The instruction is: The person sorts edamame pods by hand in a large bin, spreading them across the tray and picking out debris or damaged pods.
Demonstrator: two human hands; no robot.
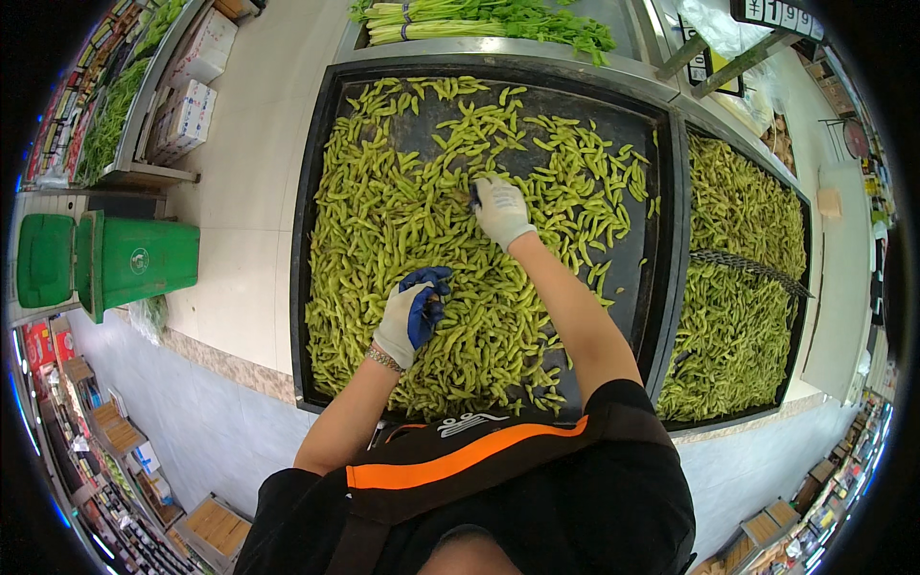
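Note:
A large black tray (662, 287) lies before me, spread with green soybean pods (374, 215), some of them brownish. My left hand (413, 309), in a white work glove with a blue coated palm, is curled just over the pods at the tray's left-centre. Something dark brown shows among its fingers; whether it is held or only dirt on the glove is unclear. Farther out, my right hand (501, 207), gloved alike, points its bent fingers down at the pods, beside brownish ones (460, 195). Its fingertips are mostly hidden. A metal-banded watch (384, 357) circles my left wrist.
Right of the tray, a second bin (740, 345) of pods is crossed by a dark braided strip (751, 266). Bundled celery (445, 25) lies beyond the far rim. A green wheeled trash bin (147, 251) stands left. Price signs (780, 16) hang at upper right on metal posts.

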